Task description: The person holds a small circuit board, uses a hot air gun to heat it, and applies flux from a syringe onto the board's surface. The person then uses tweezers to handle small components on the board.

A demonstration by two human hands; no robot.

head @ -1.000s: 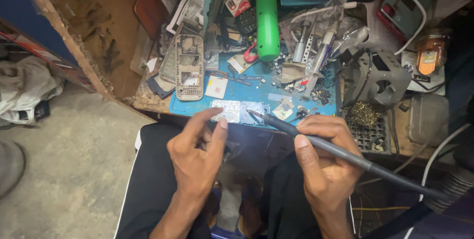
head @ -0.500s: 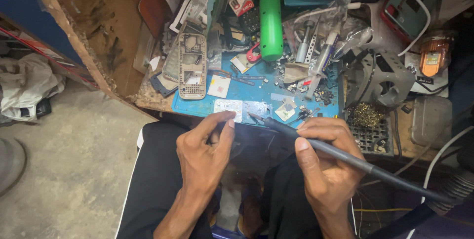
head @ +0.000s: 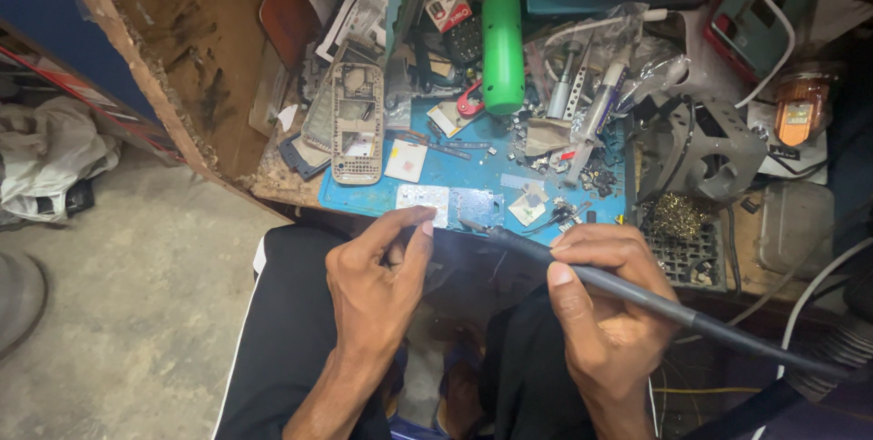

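My right hand [head: 605, 299] grips a dark soldering iron [head: 655, 304] like a pen; its tip points left toward the front edge of a blue work mat [head: 464, 176]. My left hand [head: 377, 281] hovers at the mat's front edge, fingers pinched together near a small silvery metal plate [head: 423, 199]. Whether the fingers hold anything is hidden. A second small circuit piece [head: 475, 208] lies just right of the plate, close to the iron's tip.
The wooden bench [head: 209, 58] is crowded: a stripped phone frame [head: 356, 122], a green cylinder [head: 502, 40], syringes [head: 596, 99], small parts, a metal iron stand [head: 709, 145] with brass wool [head: 677, 215], a meter [head: 755, 13]. Concrete floor [head: 118, 313] lies left.
My left hand has moved up and slightly right toward the mat's front edge, its fingers closing together. The right hand with the iron has stayed almost in place.
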